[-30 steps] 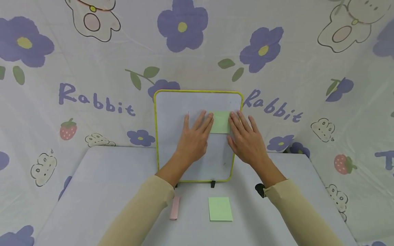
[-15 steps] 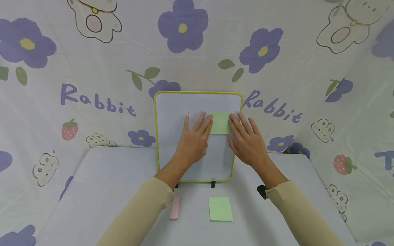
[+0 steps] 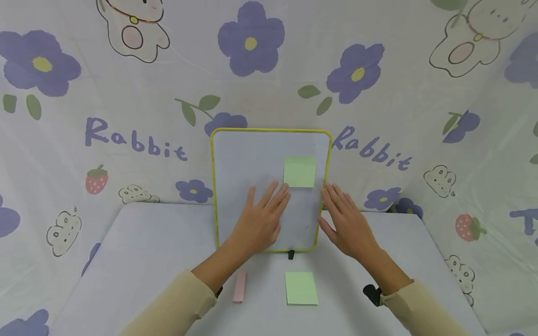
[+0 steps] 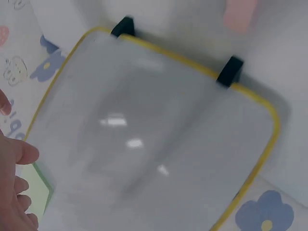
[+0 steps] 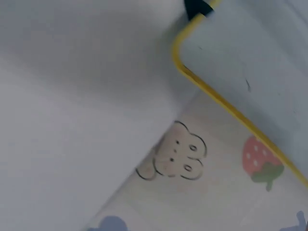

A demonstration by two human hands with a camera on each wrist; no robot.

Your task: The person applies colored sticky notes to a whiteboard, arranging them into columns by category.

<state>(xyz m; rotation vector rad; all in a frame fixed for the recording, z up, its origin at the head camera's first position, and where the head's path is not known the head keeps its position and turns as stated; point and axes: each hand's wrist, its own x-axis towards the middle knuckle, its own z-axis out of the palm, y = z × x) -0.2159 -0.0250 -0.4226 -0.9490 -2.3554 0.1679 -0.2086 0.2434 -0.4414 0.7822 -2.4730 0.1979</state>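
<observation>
A green sticky note (image 3: 300,172) sticks to the upper right of a whiteboard (image 3: 239,163) with a yellow frame, which stands upright on the table. My left hand (image 3: 261,219) is below and left of the note, fingers straight and holding nothing, in front of the board. By the board's right edge my right hand (image 3: 346,219) has its fingers extended, also with nothing in it. In the left wrist view the left hand (image 4: 17,183) shows at the left edge, with part of the green note (image 4: 36,192) beyond it. The right wrist view shows almost nothing of the right hand.
On the table (image 3: 147,261) in front of the board lie a pad of green sticky notes (image 3: 301,288) and a narrow pink pad (image 3: 239,287). Black feet (image 4: 231,71) hold up the board. A patterned cloth (image 3: 269,93) hangs behind it.
Both hands have come off the edges of the green note on the board and moved down, the right one also outward. The note stays on the board.
</observation>
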